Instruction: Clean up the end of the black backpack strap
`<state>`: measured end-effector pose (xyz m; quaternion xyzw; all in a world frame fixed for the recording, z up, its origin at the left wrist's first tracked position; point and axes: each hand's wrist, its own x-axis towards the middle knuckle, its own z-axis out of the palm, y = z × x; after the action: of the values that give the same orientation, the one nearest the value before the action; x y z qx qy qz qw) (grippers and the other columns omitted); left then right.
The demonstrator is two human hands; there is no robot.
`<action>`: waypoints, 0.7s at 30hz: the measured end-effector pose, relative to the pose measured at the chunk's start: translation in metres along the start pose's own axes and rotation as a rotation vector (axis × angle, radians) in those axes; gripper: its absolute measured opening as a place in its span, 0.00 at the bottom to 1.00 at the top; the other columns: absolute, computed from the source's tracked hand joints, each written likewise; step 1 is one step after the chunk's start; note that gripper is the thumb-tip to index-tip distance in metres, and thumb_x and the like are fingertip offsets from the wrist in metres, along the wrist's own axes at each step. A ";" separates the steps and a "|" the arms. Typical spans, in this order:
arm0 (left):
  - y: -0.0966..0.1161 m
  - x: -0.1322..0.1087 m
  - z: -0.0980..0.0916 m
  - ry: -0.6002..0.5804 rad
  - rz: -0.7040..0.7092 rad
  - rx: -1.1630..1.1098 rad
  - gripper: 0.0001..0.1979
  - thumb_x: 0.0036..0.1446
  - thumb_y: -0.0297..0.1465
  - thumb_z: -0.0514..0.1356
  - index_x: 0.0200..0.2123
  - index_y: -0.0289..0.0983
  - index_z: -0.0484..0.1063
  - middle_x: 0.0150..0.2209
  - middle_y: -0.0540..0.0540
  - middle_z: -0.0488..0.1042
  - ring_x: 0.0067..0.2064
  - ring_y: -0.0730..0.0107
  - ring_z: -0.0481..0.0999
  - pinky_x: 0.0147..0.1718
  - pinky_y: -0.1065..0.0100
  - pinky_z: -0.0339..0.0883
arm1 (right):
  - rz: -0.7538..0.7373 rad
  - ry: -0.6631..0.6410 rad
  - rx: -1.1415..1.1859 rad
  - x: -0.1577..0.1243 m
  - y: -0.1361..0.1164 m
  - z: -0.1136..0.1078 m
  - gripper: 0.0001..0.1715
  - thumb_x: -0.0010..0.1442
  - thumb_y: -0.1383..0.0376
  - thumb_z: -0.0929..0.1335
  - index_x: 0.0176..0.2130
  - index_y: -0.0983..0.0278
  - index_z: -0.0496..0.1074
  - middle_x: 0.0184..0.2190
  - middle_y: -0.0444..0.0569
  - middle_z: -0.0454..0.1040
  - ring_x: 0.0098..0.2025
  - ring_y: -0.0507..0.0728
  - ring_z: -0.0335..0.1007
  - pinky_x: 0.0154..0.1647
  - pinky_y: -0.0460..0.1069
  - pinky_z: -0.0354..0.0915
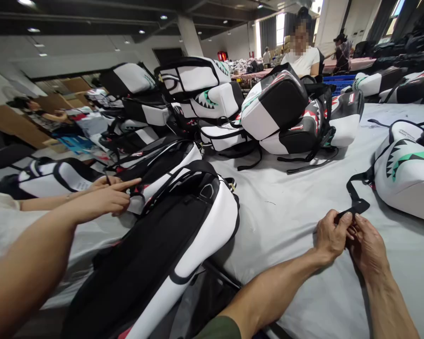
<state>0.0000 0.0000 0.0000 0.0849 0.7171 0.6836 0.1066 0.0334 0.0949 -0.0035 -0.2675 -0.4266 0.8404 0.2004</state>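
A black webbing strap (356, 205) runs from the side of a white backpack (413, 181) with green and black shark teeth, lying at the right. My left hand (332, 235) pinches the strap near its end between thumb and fingers. Close against it, my right hand (369, 247) has thumb and fingertips closed on the same strap. The strap's very end is hidden among my fingers. Both hands are just above the pale table cover (286, 216), with the backpack beyond them.
A black and white backpack (183, 226) lies to my left. Beside it a co-worker's hands (102, 197) reach over more bags. Stacked backpacks (212, 101) stand across the table, and another person (304, 59) is behind them. A blue crate (339, 84) stands at the back.
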 end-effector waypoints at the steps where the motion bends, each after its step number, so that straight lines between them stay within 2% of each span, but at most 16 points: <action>1: 0.000 0.000 0.000 -0.001 -0.002 -0.002 0.25 0.71 0.57 0.59 0.31 0.44 0.66 0.32 0.51 0.79 0.35 0.64 0.77 0.40 0.66 0.70 | 0.002 0.003 0.006 0.000 0.000 0.000 0.38 0.38 0.50 0.92 0.35 0.62 0.76 0.30 0.40 0.71 0.28 0.47 0.65 0.21 0.39 0.66; 11: 0.001 0.000 0.000 -0.027 -0.055 0.024 0.26 0.71 0.60 0.57 0.34 0.44 0.70 0.36 0.47 0.84 0.40 0.61 0.81 0.43 0.66 0.75 | -0.004 -0.008 0.013 0.004 0.003 -0.006 0.36 0.41 0.51 0.92 0.38 0.63 0.78 0.33 0.42 0.74 0.30 0.49 0.69 0.23 0.39 0.68; 15: 0.001 0.000 0.000 -0.017 -0.041 0.036 0.27 0.71 0.60 0.57 0.33 0.44 0.70 0.35 0.48 0.83 0.40 0.61 0.81 0.45 0.64 0.76 | -0.004 -0.005 0.011 0.003 0.003 -0.006 0.36 0.42 0.52 0.92 0.39 0.63 0.78 0.33 0.42 0.75 0.30 0.49 0.69 0.23 0.40 0.68; 21: -0.001 0.001 0.001 -0.034 -0.060 0.014 0.27 0.70 0.61 0.57 0.34 0.45 0.71 0.33 0.48 0.83 0.39 0.60 0.81 0.42 0.65 0.76 | -0.006 0.000 0.012 0.004 0.002 -0.006 0.37 0.40 0.52 0.92 0.38 0.63 0.77 0.32 0.41 0.74 0.29 0.48 0.68 0.22 0.40 0.67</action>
<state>-0.0007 0.0014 -0.0014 0.0760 0.7222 0.6733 0.1387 0.0337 0.0997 -0.0094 -0.2649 -0.4224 0.8424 0.2046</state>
